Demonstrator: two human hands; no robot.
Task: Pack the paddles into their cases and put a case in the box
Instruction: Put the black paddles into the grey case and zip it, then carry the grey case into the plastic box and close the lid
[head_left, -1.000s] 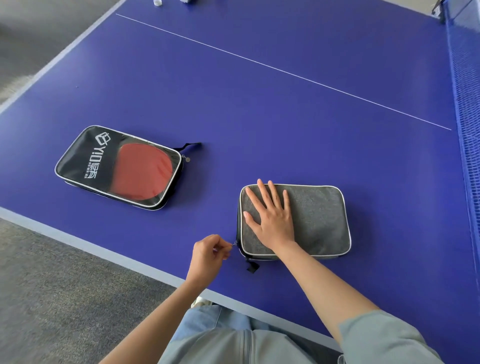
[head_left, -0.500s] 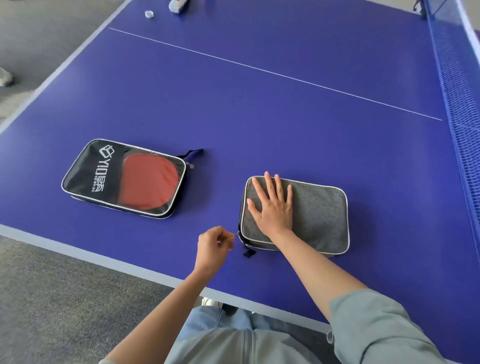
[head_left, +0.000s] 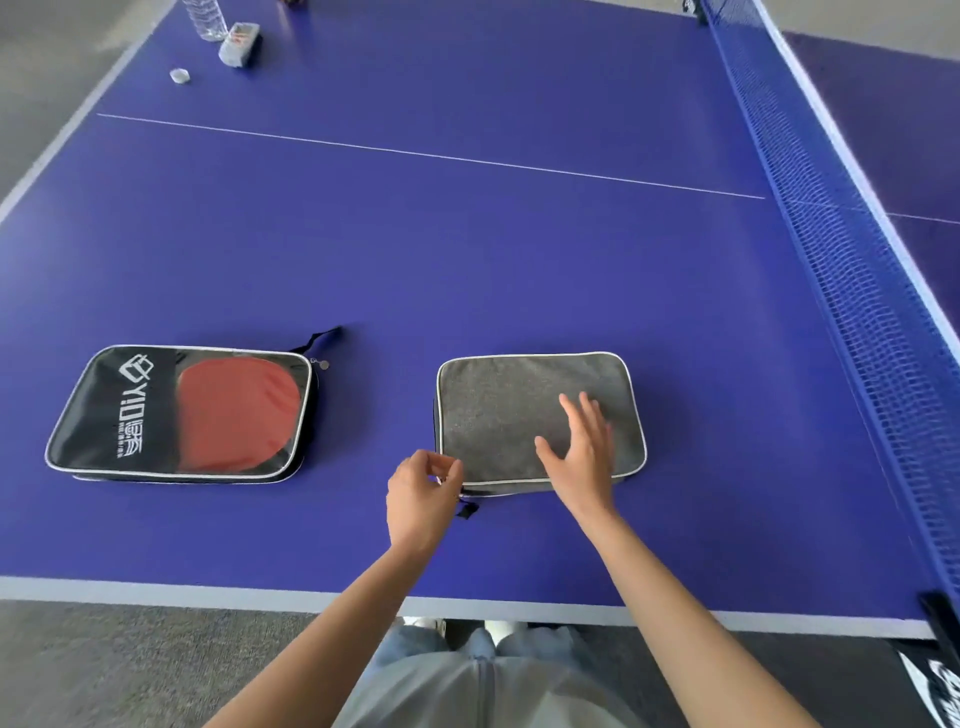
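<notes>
1. The left hand (head_left: 422, 496) had its fingers (head_left: 453, 470) curled narrow at the near left corner of the grey case (head_left: 498, 410), seemingly pinching the zipper pull, though the pull itself was too small to make out.
2. The right hand (head_left: 584, 457) hovered with fingers (head_left: 582, 415) loosely spread and holding nothing. Half a second before, it had lain flat on the left part of the case, pressing it down; now it sat further right and looked lifted.
3. That release, with the left hand brought in tight against the corner, suggested the zip had reached its end and the grey case was closed or nearly so.
4. The grey case lay flat on the blue counter (head_left: 467, 260), directly beneath both hands, its near edge at the left fingers.
5. Well to the left lay the black case (head_left: 130, 410), a red paddle (head_left: 239, 410) showing through its clear window, apart from both hands.
6. No box was in view.
</notes>
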